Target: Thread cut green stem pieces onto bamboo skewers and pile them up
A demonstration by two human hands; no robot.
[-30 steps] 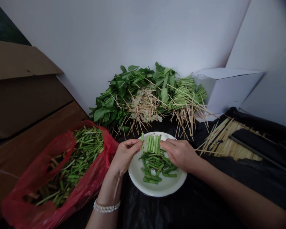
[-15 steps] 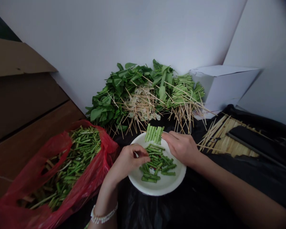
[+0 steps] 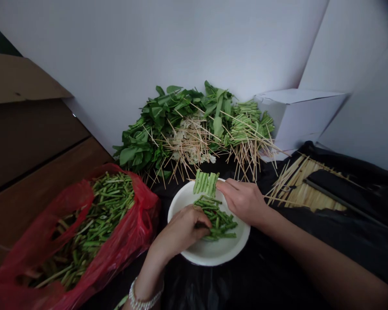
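Partway through, by my read: skewered row (image 3: 206,183) carries about seven green stem pieces packed side by side, held over the far rim of the plate (image 3: 213,258). Right hand (image 3: 244,200) pinches the row's end, thumb and fingers closed on it. Left hand (image 3: 184,228) is down in the loose pieces (image 3: 220,220) on the plate, fingers curled; can't tell if it has gripped one. Plenty left: a small heap on the plate, a red bag (image 3: 134,234) full of stems. Finished skewers (image 3: 247,125) are piled at the wall, bare sticks (image 3: 294,187) to the right.
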